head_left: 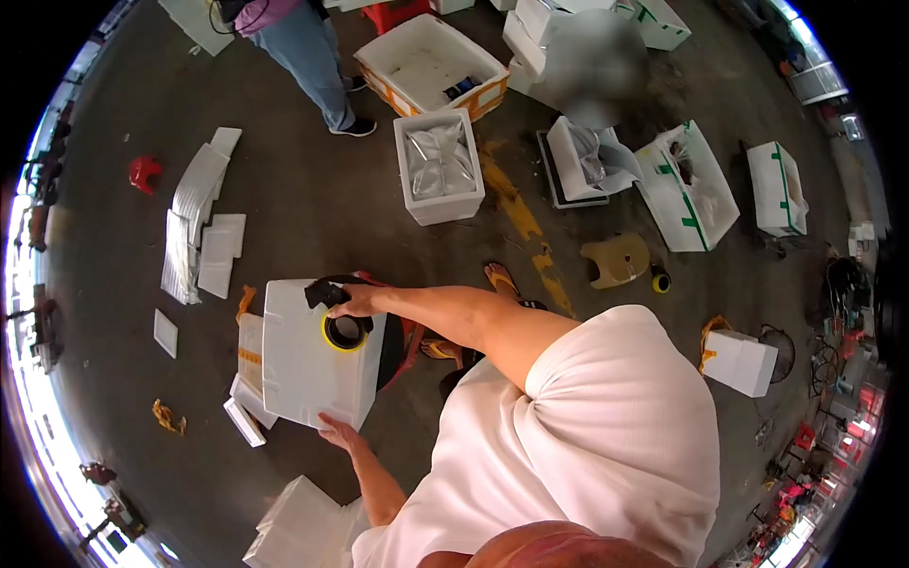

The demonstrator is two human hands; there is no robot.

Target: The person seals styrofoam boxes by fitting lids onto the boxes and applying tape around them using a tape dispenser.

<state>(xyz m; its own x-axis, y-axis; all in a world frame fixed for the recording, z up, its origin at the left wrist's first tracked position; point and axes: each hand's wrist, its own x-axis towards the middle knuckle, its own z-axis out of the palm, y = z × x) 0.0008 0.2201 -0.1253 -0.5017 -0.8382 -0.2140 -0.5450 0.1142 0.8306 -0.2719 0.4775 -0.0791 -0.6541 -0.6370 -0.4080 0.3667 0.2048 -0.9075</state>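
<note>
A white foam box [308, 355] stands in front of me, its smooth top facing up. My right hand [358, 301] is closed on a roll of tape [346, 331] with a yellow rim and dark core, held over the box top. A crumpled black piece [327, 292] sticks out beside these fingers; whether it belongs to the roll I cannot tell. At the box's near lower edge, my left hand [341, 433] grips the side, thumb and fingers spread around the edge. Something red and black [402, 355], partly hidden, lies behind the box.
Foam lids [196, 208] lie on the floor to the left. Ahead stand a foam box with a silvery liner [440, 204] and a large taped box [426, 57]. A person in jeans [301, 62] stands nearby. A tan stool [615, 260] and another tape roll [661, 278] sit rightward.
</note>
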